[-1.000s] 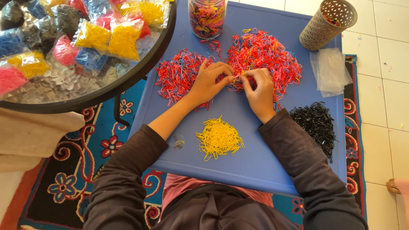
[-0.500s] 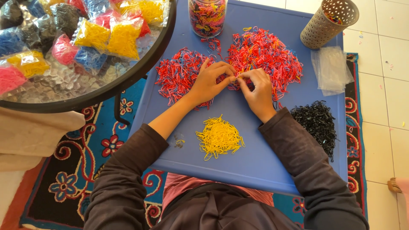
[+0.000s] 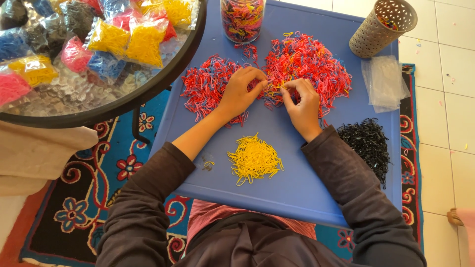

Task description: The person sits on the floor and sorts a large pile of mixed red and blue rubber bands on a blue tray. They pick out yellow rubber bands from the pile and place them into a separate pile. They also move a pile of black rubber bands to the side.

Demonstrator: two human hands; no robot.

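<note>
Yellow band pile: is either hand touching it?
No. The yellow band pile lies apart, nearer the person, while the left hand and right hand work at the mixed red-pink piles.

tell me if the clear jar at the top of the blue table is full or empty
Full, or close to it: the clear jar shows mixed-colour rubber bands packed against its wall as far up as the frame shows. Its top is cut off.

The blue desk [image 3: 297, 188] holds 2 red mixed band piles [image 3: 307, 64], a yellow pile [image 3: 255, 159], a black pile [image 3: 368, 146] by the right edge, a jar [image 3: 241, 19], a cup [image 3: 380, 27] and clear bags [image 3: 383, 81].
</note>
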